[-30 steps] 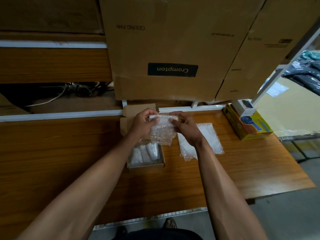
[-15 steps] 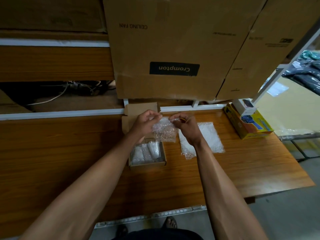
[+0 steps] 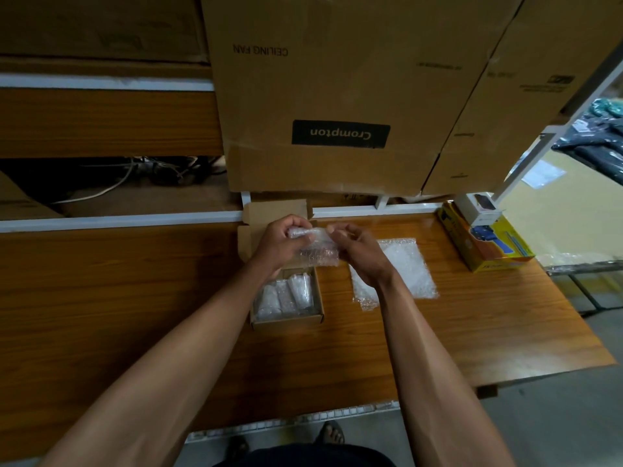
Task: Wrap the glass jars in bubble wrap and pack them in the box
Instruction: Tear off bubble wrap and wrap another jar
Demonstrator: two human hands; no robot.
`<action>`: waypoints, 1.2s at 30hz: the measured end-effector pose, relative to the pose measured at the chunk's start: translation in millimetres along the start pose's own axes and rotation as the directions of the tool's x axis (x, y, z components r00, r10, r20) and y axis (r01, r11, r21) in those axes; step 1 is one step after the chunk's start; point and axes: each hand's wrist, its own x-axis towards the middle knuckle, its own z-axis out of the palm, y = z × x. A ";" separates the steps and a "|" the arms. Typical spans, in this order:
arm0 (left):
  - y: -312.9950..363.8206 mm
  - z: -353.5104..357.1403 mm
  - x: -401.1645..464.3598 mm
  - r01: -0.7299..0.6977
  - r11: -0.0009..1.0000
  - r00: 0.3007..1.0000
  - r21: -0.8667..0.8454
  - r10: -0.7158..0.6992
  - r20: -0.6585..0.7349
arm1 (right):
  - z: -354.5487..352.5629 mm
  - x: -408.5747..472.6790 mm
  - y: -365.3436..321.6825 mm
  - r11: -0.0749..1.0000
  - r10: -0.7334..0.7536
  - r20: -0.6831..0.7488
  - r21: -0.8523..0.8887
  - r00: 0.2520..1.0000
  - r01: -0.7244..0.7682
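holding the bubble-wrapped jar (image 3: pixel 315 249) between both hands, you have it raised just above the far end of the small cardboard box (image 3: pixel 286 320), and compared with a second ago the wrap is drawn in tighter: the loose flap that hung down between your hands is now gathered into a more compact bundle. your left hand (image 3: pixel 281 244) has its fingers curled over the top left of the bundle, gripping it, while your right hand (image 3: pixel 357 251) pinches the wrap's right edge between thumb and fingertips; half a second ago that hand was a little further from the bundle. the glass itself is too veiled by the plastic to make out clearly. the box sits on the wooden table (image 3: pixel 135 298) where it sat before, its lid flap standing open at the far side, with wrapped jars (image 3: pixel 285 294) lying side by side inside. a spare sheet of bubble wrap (image 3: pixel 404 264) lies flat on the table just right of your right hand, unmoved. at the far right of the table a yellow carton (image 3: pixel 492 251) carries a small white box (image 3: pixel 478 207) on top; its print is too small to read. behind, a large brown carton (image 3: pixel 337 96) stands upside down, so its writing reads inverted: "ceiling fan" near the top and "crompton" on a black label lower down.
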 end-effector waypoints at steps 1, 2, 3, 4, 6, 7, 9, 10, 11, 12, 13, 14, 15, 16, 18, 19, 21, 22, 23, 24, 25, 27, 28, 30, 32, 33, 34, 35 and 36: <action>0.3 0.0 -0.6 -0.007 1.000 1.000 0.008 0.007 0.007 | 2.1 0.9 -0.6 0.999 -0.022 -0.020 -0.024 1.000 0.022; 0.0 -0.3 -0.5 -0.014 1.000 1.000 0.007 0.014 0.020 | 2.8 2.7 -0.2 0.999 -0.042 -0.031 -0.037 0.999 0.040; -0.4 -1.0 -0.5 -0.018 1.000 0.999 -0.009 0.018 0.040 | 2.6 4.0 0.2 0.998 -0.058 -0.039 -0.040 0.998 0.056; -0.9 -1.9 -0.8 -0.015 0.999 0.998 -0.046 0.018 0.066 | 1.9 5.6 0.8 0.997 -0.066 -0.047 -0.039 0.997 0.064; -0.7 -3.4 -2.4 0.016 0.987 0.994 -0.162 0.002 0.110 | 0.6 7.3 0.8 0.996 -0.077 -0.042 -0.049 0.996 0.075; 0.3 -3.7 -3.6 0.038 0.978 0.993 -0.207 -0.014 0.119 | 0.2 6.9 0.1 0.994 -0.089 -0.030 -0.062 0.996 0.087; 1.7 -3.7 -5.0 0.066 0.973 0.993 -0.223 -0.042 0.108 | -0.4 6.3 -0.5 0.991 -0.105 -0.004 -0.088 0.994 0.105; 0.7 -3.8 -4.4 0.070 0.974 0.994 -0.214 -0.049 0.098 | -0.7 6.4 -0.1 0.989 -0.109 0.004 -0.103 0.994 0.109; -1.0 -4.1 -3.7 0.072 0.976 0.994 -0.207 -0.054 0.091 | -1.1 6.7 0.8 0.987 -0.110 0.011 -0.120 0.994 0.111; -2.7 -4.7 -3.1 0.074 0.976 0.995 -0.203 -0.058 0.086 | -1.0 7.3 1.5 0.985 -0.109 0.018 -0.130 0.994 0.110; -3.9 -5.6 -3.2 0.075 0.978 0.995 -0.193 -0.060 0.079 | -0.8 7.8 1.7 0.987 -0.099 0.020 -0.128 0.995 0.101; -4.8 -6.4 -2.8 0.073 0.981 0.995 -0.180 -0.060 0.074 | -0.2 8.0 1.1 0.991 -0.081 0.018 -0.105 0.997 0.083; -5.6 -7.3 -2.8 0.069 0.984 0.996 -0.162 -0.059 0.066 | 0.5 8.2 0.8 0.997 -0.052 0.019 -0.062 0.998 0.053; -6.6 -8.5 -2.6 0.063 0.988 0.997 -0.143 -0.054 0.062 | 2.1 7.8 -0.2 1.000 -0.016 0.025 -0.006 1.000 0.016; -8.7 -9.8 -2.7 0.048 0.995 0.997 -0.093 -0.043 0.058 | 4.9 7.6 -1.4 0.997 0.036 0.040 0.072 0.999 -0.039; -9.7 -10.2 -3.0 0.043 0.997 0.998 -0.066 -0.039 0.055 | 5.6 8.2 -0.8 0.996 0.039 0.036 0.073 0.999 -0.042; -11.7 -10.9 -3.2 0.042 0.999 0.998 -0.035 -0.040 0.054 | 6.7 10.2 1.8 0.999 0.023 0.000 0.026 1.000 -0.023; -12.7 -11.3 -3.1 0.046 0.998 0.998 -0.036 -0.044 0.056 | 6.9 11.1 3.5 1.000 0.015 -0.019 0.003 1.000 -0.015; -13.7 -12.2 -3.1 0.050 0.998 0.997 -0.043 -0.048 0.059 | 6.9 12.3 5.2 1.000 0.012 -0.033 -0.014 0.999 -0.012; -14.8 -13.1 -2.9 0.057 0.996 0.996 -0.062 -0.053 0.065 | 6.7 13.1 6.5 1.000 0.008 -0.042 -0.027 0.999 -0.009; -15.8 -14.5 -3.1 0.070 0.993 0.995 -0.095 -0.063 0.071 | 7.3 14.0 7.9 0.999 0.005 -0.049 -0.040 0.999 -0.007; -17.6 -16.6 -4.0 0.098 0.978 0.994 -0.185 -0.086 0.073 | 10.2 15.5 10.4 0.999 0.005 -0.057 -0.054 0.998 -0.008; -19.5 -17.8 -4.2 0.109 0.970 0.994 -0.216 -0.099 0.055 | 12.3 16.6 12.7 0.998 0.010 -0.068 -0.058 0.998 -0.014; -25.1 -20.1 -4.3 0.139 0.958 0.990 -0.250 -0.143 0.002 | 18.2 17.5 18.3 0.997 0.021 -0.086 -0.077 0.996 -0.027; -32.5 -23.5 -3.6 0.185 0.939 0.979 -0.292 -0.203 -0.033 | 24.8 18.3 26.1 0.993 0.041 -0.081 -0.108 0.996 -0.050; -37.0 -25.7 -3.4 0.207 0.929 0.971 -0.307 -0.232 -0.048 | 27.6 19.3 31.9 0.990 0.063 -0.075 -0.119 0.995 -0.072; -40.4 -27.5 -3.8 0.223 0.924 0.965 -0.311 -0.254 -0.063 | 30.4 19.4 37.2 0.987 0.087 -0.068 -0.131 0.994 -0.095; -44.7 -30.0 -4.5 0.237 0.924 0.959 -0.298 -0.271 -0.077 | 33.0 19.2 42.4 0.981 0.112 -0.057 -0.153 0.992 -0.120; -47.7 -32.1 -6.3 0.245 0.929 0.957 -0.278 -0.278 -0.087 | 35.4 19.2 46.7 0.971 0.137 -0.037 -0.193 0.990 -0.141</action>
